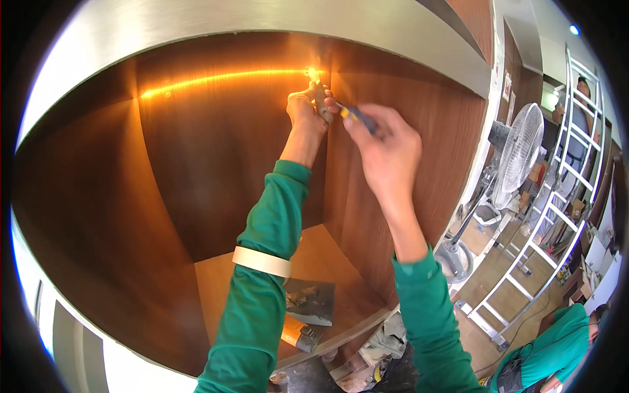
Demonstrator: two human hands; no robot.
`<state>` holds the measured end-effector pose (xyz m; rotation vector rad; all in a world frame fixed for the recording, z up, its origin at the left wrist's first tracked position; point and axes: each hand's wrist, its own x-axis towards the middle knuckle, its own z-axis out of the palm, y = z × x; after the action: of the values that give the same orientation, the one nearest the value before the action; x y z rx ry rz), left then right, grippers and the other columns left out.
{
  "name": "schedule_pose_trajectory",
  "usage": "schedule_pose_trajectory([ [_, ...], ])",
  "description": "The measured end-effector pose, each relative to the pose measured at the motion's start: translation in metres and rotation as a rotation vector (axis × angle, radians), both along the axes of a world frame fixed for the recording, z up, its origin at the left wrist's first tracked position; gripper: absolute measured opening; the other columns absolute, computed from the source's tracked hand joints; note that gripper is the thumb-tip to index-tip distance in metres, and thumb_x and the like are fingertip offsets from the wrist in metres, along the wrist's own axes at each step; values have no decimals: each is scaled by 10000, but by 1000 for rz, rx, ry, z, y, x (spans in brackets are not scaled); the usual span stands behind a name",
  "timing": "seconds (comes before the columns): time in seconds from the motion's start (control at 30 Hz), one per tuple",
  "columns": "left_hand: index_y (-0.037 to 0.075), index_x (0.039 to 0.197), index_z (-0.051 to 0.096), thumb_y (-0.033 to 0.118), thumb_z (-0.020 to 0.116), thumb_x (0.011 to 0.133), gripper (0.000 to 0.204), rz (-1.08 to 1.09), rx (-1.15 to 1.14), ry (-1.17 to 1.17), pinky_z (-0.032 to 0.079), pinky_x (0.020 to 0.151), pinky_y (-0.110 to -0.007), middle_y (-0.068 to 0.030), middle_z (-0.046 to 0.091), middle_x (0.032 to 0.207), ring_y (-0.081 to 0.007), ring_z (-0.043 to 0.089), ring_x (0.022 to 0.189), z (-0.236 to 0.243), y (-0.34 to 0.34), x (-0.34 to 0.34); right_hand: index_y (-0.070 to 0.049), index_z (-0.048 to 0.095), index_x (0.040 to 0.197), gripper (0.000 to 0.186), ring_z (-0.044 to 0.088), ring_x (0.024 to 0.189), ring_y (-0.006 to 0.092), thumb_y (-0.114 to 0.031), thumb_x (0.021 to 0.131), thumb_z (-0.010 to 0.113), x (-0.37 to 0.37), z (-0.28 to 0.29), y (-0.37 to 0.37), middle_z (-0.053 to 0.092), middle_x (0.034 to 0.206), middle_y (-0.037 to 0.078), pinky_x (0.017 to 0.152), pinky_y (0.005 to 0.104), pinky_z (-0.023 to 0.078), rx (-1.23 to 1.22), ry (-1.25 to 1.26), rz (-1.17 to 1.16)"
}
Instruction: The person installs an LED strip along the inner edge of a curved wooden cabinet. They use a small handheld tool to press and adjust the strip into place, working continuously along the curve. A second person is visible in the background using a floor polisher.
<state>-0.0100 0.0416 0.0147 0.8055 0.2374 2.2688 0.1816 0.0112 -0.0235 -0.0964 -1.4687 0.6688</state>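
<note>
My left hand (305, 111) is raised to the back wall of a brown wood-grain cabinet (223, 150), its fingers closed on a narrow greyish strip (322, 101) just under the bright end of a glowing amber light strip (223, 77). Just to its right, my right hand (391, 147) grips a small screwdriver (359, 118) with a yellow and dark handle. The thin tip of the screwdriver points at the left fingers; motion blurs the hand, and I cannot tell if the tip touches anything. A roll of cream tape (262, 261) sits around my left forearm.
On the cabinet floor lie a dark flat plate (314, 308) with crumbs on it and an orange object (298, 333). Rumpled cloth (386, 340) lies below the front edge. To the right stand a fan (521, 150), an aluminium ladder (550, 209) and two other people.
</note>
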Motion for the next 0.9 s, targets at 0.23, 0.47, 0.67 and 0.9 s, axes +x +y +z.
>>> schedule_pose_trajectory([
  [0.23,-45,935,536,167,479,999,229,94,-21,15,427,394,-306,-143,588,747,-209,521,478,0,-4,12,1,732,966,243,685,664,332,-109,772,636,-61,51,28,683,733,201,667,394,541,46,-41,-41],
  [0.47,-38,931,541,137,521,980,183,96,-32,-6,425,383,-294,-137,605,744,-190,521,462,-2,0,3,84,691,956,178,672,574,106,-37,827,677,-90,45,56,722,743,93,519,262,552,36,-102,-92],
  [0.67,-46,1009,596,131,533,978,191,104,-10,66,597,618,-395,-142,653,883,-251,673,714,-7,6,-10,53,684,892,160,667,607,196,-83,808,693,-97,43,59,703,729,133,563,326,537,47,-39,-97],
  [0.9,-41,998,603,111,568,959,161,101,8,35,597,624,-394,-130,649,889,-241,670,723,-8,5,-9,-5,703,821,177,679,696,363,-178,782,693,-102,44,61,675,730,204,680,434,527,32,-4,-74],
])
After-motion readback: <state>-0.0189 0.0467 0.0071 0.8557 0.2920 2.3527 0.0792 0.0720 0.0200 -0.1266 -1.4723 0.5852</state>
